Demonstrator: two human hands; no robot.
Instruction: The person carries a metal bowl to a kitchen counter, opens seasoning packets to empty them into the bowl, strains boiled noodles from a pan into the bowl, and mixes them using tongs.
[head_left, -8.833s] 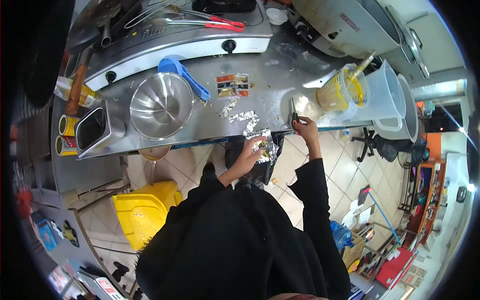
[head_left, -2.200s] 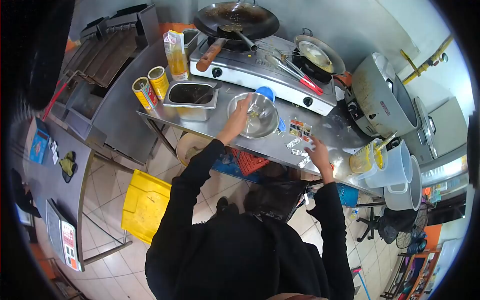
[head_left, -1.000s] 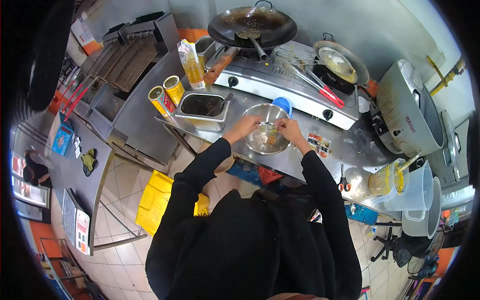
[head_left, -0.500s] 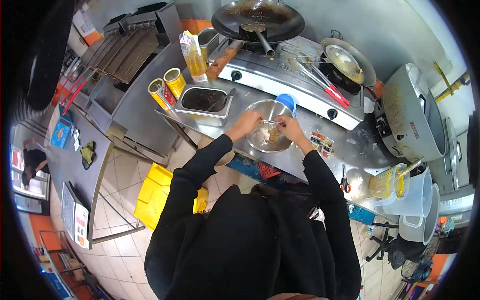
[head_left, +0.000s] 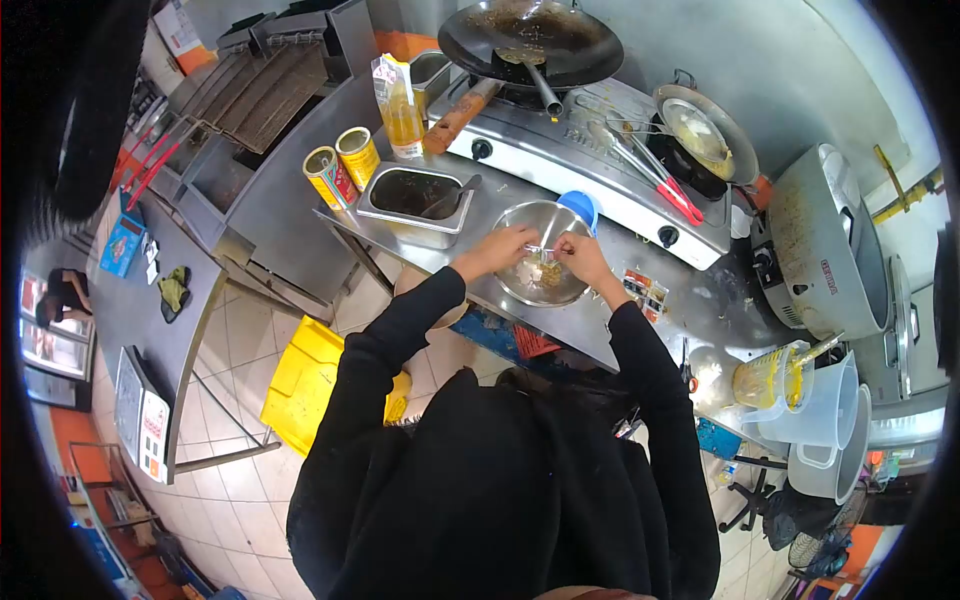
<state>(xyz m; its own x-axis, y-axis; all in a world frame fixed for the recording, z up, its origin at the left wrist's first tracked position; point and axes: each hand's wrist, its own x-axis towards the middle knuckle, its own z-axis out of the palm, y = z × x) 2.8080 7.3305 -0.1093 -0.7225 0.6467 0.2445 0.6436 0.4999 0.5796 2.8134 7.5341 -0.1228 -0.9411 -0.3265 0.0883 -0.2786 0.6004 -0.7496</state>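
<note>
While both your hands meet over the metal bowl [head_left: 512, 284], a small silver packet [head_left: 540, 251] is held between their fingertips, above the bowl's opening. Your left hand [head_left: 508, 246] has thumb and fingers together on one end; your right hand [head_left: 580, 254] is pinched on the other. Your fingers cover much of the packet; whether it is torn cannot be told. Pale and yellowish contents lie in the bowl. A blue item [head_left: 581, 206] sits just behind it, partly hidden by the rim. To the left stands a steel container [head_left: 415, 205] of dark contents, with two cans beyond. Sachets [head_left: 645, 292] lie right of your right hand; your right sleeve [head_left: 652, 365] partly blocks the scissors [head_left: 688, 372].
</note>
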